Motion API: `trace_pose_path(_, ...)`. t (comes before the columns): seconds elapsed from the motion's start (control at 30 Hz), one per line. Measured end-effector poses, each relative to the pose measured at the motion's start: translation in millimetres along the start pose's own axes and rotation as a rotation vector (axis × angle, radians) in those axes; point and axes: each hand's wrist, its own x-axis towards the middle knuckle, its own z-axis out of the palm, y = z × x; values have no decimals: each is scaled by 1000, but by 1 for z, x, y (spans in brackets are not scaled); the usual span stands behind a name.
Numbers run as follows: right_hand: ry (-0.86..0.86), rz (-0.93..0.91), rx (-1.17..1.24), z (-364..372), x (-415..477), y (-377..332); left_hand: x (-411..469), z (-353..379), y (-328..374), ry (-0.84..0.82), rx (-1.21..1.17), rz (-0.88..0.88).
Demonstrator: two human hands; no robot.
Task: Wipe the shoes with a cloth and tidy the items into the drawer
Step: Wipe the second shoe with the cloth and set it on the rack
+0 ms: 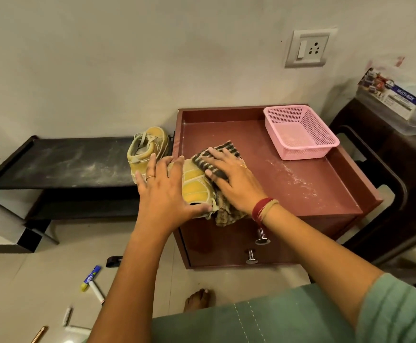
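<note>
Two hands on nearer yellow shoe (197,185): left hand (167,194) flat, steadying; right hand (229,178) flat, pressing striped cloth (224,214). Second shoe (147,149) at 10 o'clock.

Shoe (197,186) under both hands mostly covered: left hand (165,191) over its near side, cloth (217,151) over its toe. Cloth's middle hidden beneath right hand (231,177). Second shoe (147,149) just beyond left hand, lower edge behind it. Box (390,95) far right of right hand cut by frame edge, small print unreadable. Foot (198,299) below hands half hidden by green garment (251,323). Brown stick (38,334) far lower-left cut off, can't identify.
</note>
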Motion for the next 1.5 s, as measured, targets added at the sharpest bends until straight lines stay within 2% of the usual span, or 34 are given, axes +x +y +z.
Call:
trace_pose_path(0.1, 54, 180, 30, -3, 2, 1, -1, 0, 0, 7, 0, 8)
trace_pose_path(0.23, -38, -3, -49, -1, -1, -3, -2, -1, 0, 6, -14, 5)
trace_pose_path(0.37, 64, 219, -2, -5, 3, 4, -1, -3, 0, 3, -34, 1)
trace_pose_path(0.47, -35, 29, -5, -3, -3, -6, -1, -3, 0, 9, -47, -2)
trace_pose_path(0.53, -49, -3, -24, -2, -4, -4, 0, -4, 0, 13, -61, -6)
trace_pose_path(0.67, 69, 260, 2, -8, 6, 10, 1, -4, 0, 14, -78, -8)
trace_pose_path(0.7, 56, 242, 3, -8, 5, 8, 1, -4, 0, 18, -81, -7)
trace_pose_path(0.83, -65, -41, 11, -2, -3, -3, 2, -4, -1, 20, -96, -8)
trace_pose_path(0.87, -39, -15, -6, -2, 0, 0, 2, -4, -1, 18, -93, -8)
trace_pose_path(0.97, 81, 214, -30, -5, 5, 5, 2, -4, 0, 15, -78, -7)
trace_pose_path(1.0, 75, 215, -27, -4, 4, 2, 2, -4, 0, 17, -78, -8)
trace_pose_path(1.13, -24, 12, -29, -2, -1, -6, 2, -3, -1, 19, -76, -4)
trace_pose_path(1.2, 27, 127, 26, -2, 6, 9, 2, -3, -2, 15, -77, -3)
trace_pose_path(1.27, 136, 335, 250, -4, 15, 23, 2, -3, -2, 14, -79, -4)
trace_pose_path(1.33, 254, 432, 366, -5, 18, 27, 2, -3, -2, 15, -82, -3)
trace_pose_path(1.4, 259, 370, 336, -5, 14, 22, 3, -4, -2, 17, -95, -2)
trace_pose_path(1.5, 57, 26, 71, 2, 0, 11, 3, -4, -2, 14, -123, -1)
